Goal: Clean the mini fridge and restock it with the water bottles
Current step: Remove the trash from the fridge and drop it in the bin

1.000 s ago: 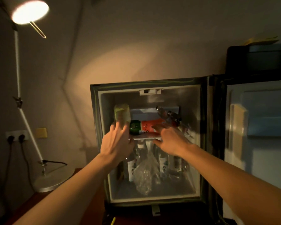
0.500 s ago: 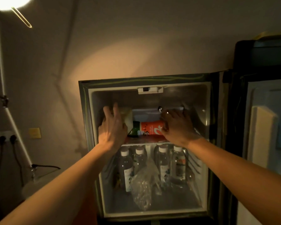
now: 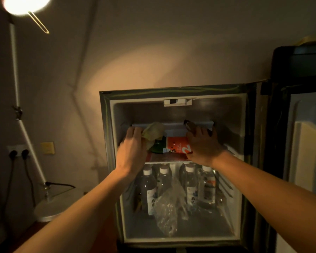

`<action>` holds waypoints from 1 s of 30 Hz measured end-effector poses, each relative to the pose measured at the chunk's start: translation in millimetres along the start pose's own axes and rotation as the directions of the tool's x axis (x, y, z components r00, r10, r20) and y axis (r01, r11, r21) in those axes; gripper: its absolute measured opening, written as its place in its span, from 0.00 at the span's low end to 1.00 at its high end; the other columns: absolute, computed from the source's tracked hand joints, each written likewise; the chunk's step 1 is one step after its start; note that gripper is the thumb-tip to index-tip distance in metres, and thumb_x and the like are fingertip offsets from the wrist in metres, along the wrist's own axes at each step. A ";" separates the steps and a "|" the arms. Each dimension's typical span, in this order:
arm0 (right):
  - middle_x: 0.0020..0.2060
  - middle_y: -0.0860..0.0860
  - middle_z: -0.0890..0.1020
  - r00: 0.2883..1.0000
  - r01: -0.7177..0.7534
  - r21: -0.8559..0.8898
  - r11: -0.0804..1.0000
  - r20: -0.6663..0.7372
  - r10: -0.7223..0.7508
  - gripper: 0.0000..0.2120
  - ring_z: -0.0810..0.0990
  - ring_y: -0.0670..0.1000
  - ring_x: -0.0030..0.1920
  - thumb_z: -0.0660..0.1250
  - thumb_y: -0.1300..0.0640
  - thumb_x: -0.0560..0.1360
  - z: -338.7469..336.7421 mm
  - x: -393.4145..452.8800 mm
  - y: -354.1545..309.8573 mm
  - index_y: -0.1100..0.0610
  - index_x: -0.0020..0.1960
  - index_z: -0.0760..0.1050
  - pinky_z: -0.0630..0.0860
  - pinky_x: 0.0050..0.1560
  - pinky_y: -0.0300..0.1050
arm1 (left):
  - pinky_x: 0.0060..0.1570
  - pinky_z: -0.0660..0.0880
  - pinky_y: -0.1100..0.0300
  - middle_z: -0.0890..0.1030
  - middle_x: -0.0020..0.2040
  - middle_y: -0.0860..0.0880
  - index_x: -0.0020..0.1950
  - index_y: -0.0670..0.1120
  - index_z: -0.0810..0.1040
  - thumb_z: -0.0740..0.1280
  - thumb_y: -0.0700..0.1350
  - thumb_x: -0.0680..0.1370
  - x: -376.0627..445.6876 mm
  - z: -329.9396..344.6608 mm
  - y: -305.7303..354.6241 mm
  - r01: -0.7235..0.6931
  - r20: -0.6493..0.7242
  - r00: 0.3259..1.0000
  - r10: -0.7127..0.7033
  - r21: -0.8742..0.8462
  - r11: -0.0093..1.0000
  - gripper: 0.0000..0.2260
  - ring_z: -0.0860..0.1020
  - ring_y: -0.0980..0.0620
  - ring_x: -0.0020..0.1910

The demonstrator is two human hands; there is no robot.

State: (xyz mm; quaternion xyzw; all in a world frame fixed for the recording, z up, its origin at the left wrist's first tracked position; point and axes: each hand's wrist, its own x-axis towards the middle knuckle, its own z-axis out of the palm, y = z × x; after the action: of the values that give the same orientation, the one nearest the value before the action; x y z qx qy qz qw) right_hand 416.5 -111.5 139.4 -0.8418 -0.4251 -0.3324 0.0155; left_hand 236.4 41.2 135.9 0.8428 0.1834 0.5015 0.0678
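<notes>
Bottles [image 3: 191,187] of water stand upright in the lower compartment of the mini fridge [image 3: 179,161], four white caps showing in a row just under the shelf [image 3: 164,162]. One crumpled clear plastic bag [image 3: 169,216] lies in front of them, covering the lower part of the middle ones. On the shelf above lies one dark green bottle with an orange label [image 3: 173,147], on its side between the two hands.

The left hand [image 3: 130,156] reaches into the upper compartment at its left side and grips a pale, crumpled cloth [image 3: 153,134], which bunches above the fingers and touches the green bottle's dark end. The right hand [image 3: 202,148] reaches in at the right side, its fingers curled round a dark bottle [image 3: 189,126] whose upper end sticks out above the knuckles; the rest is hidden behind the hand.

The fridge door [image 3: 306,161] stands swung open to the right. Left of the fridge, one desk lamp [image 3: 26,4] shines from the top corner, its white arm running down to a round base [image 3: 49,209] on the dark surface. Two black plugs [image 3: 18,154] sit in a wall socket, with one yellow plate [image 3: 47,148] just beside it.
</notes>
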 end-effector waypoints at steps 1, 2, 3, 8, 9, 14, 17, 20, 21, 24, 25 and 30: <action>0.76 0.56 0.56 1.000 -0.001 -0.014 1.000 0.013 0.002 0.34 0.59 0.61 0.72 0.66 0.40 0.72 -1.1 0.0 -0.5 0.52 0.72 0.60 0.47 0.70 0.73 | 0.39 0.79 0.43 0.75 0.57 0.44 0.57 0.45 0.71 0.62 0.46 0.81 -1.2 -0.7 0.0 -0.021 -0.013 1.000 0.021 -0.015 1.000 0.07 0.79 0.41 0.43; 0.75 0.56 0.59 1.000 0.004 -0.033 0.999 0.021 -0.003 0.35 0.60 0.61 0.72 0.66 0.39 0.72 -2.1 -0.4 -0.9 0.52 0.72 0.58 0.46 0.70 0.74 | 0.38 0.79 0.44 0.76 0.56 0.44 0.57 0.45 0.70 0.62 0.46 0.81 -2.4 -1.8 0.4 -0.037 -0.018 0.999 0.037 -0.021 0.999 0.07 0.79 0.42 0.42; 0.74 0.56 0.61 1.000 0.013 -0.054 0.998 0.016 -0.012 0.36 0.61 0.61 0.72 0.66 0.39 0.71 -3.8 -1.2 -1.6 0.53 0.72 0.57 0.44 0.70 0.75 | 0.38 0.79 0.44 0.77 0.55 0.44 0.57 0.46 0.70 0.62 0.46 0.81 -3.1 -2.7 0.3 -0.052 -0.024 0.998 0.051 -0.021 0.998 0.07 0.80 0.42 0.42; 0.70 0.57 0.67 0.995 0.041 -0.102 0.994 -0.085 -0.050 0.39 0.67 0.58 0.70 0.67 0.39 0.69 -23.5 -9.7 -4.6 0.53 0.73 0.57 0.45 0.71 0.69 | 0.40 0.77 0.43 0.78 0.56 0.43 0.59 0.46 0.70 0.62 0.48 0.81 -6.5 -15.1 6.3 -0.081 -0.036 0.996 0.081 0.019 0.997 0.10 0.80 0.38 0.45; 0.69 0.56 0.69 0.994 0.040 -0.071 0.997 -0.103 -0.048 0.38 0.68 0.58 0.69 0.67 0.39 0.69 -30.0 -13.3 -4.8 0.52 0.73 0.57 0.51 0.72 0.65 | 0.40 0.77 0.43 0.78 0.56 0.43 0.59 0.46 0.69 0.63 0.49 0.80 -7.8 -18.0 8.1 -0.087 -0.025 0.996 0.087 0.023 0.996 0.11 0.80 0.38 0.46; 0.60 0.54 0.75 0.990 -0.003 0.059 0.998 -0.143 0.012 0.36 0.79 0.57 0.55 0.68 0.38 0.70 -68.6 -48.7 -7.4 0.51 0.71 0.60 0.75 0.51 0.51 | 0.38 0.78 0.45 0.77 0.52 0.46 0.56 0.47 0.68 0.65 0.51 0.79 -17.7 -32.9 21.4 -0.104 -0.023 0.994 0.104 0.019 0.994 0.11 0.79 0.43 0.44; 0.58 0.54 0.75 0.989 -0.060 0.137 0.989 -0.126 0.077 0.37 0.79 0.58 0.55 0.71 0.36 0.68 -81.0 -79.9 -6.3 0.52 0.69 0.62 0.76 0.50 0.52 | 0.38 0.77 0.46 0.78 0.51 0.47 0.56 0.47 0.69 0.62 0.52 0.81 -30.4 -40.3 36.8 -0.127 -0.029 0.991 0.127 -0.004 0.992 0.10 0.78 0.44 0.42; 0.56 0.53 0.74 0.982 -0.156 0.217 0.964 -0.075 0.176 0.35 0.79 0.58 0.54 0.72 0.36 0.67 -89.0 -121.0 -5.2 0.52 0.65 0.63 0.76 0.48 0.51 | 0.36 0.74 0.49 0.77 0.48 0.47 0.52 0.47 0.70 0.60 0.51 0.82 -49.4 -45.6 56.4 -0.128 -0.024 0.992 0.127 -0.046 0.991 0.08 0.78 0.44 0.41; 0.55 0.52 0.74 0.977 -0.186 0.230 0.955 -0.062 0.205 0.34 0.80 0.58 0.53 0.72 0.36 0.67 -89.9 -136.2 -5.5 0.52 0.64 0.63 0.76 0.47 0.51 | 0.36 0.73 0.50 0.77 0.49 0.47 0.52 0.46 0.70 0.60 0.50 0.82 -56.8 -46.1 63.1 -0.125 -0.018 0.992 0.125 -0.053 0.991 0.07 0.78 0.42 0.42; 0.55 0.52 0.76 0.968 -0.236 0.228 0.945 -0.036 0.250 0.32 0.80 0.58 0.52 0.71 0.36 0.68 -94.6 -183.4 -5.9 0.53 0.62 0.64 0.74 0.45 0.48 | 0.36 0.69 0.51 0.78 0.50 0.45 0.52 0.46 0.69 0.60 0.48 0.82 -82.6 -45.5 85.8 -0.125 0.025 0.992 0.126 -0.063 0.990 0.06 0.78 0.39 0.44; 0.54 0.52 0.76 0.966 -0.246 0.229 0.942 -0.023 0.258 0.32 0.80 0.57 0.52 0.71 0.36 0.68 -97.3 -199.4 -4.9 0.53 0.62 0.64 0.74 0.45 0.48 | 0.36 0.69 0.51 0.78 0.50 0.45 0.51 0.46 0.68 0.61 0.48 0.81 -92.8 -44.2 93.8 -0.134 0.043 0.990 0.138 -0.076 0.988 0.06 0.78 0.38 0.45; 0.53 0.50 0.77 0.952 -0.303 0.168 0.938 0.020 0.304 0.32 0.80 0.55 0.51 0.68 0.32 0.68 -114.1 -289.5 8.0 0.51 0.62 0.63 0.74 0.45 0.49 | 0.39 0.69 0.51 0.79 0.55 0.45 0.56 0.47 0.71 0.62 0.48 0.81 -150.9 -33.8 145.0 -0.186 0.125 0.969 0.214 -0.204 0.961 0.07 0.79 0.38 0.47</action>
State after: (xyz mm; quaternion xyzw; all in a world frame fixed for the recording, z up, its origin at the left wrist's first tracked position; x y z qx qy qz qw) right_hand 239.1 -356.0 64.5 -0.8918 -0.3169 -0.2911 0.1395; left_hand 177.1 -152.0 71.8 0.8809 0.0430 0.4582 0.1103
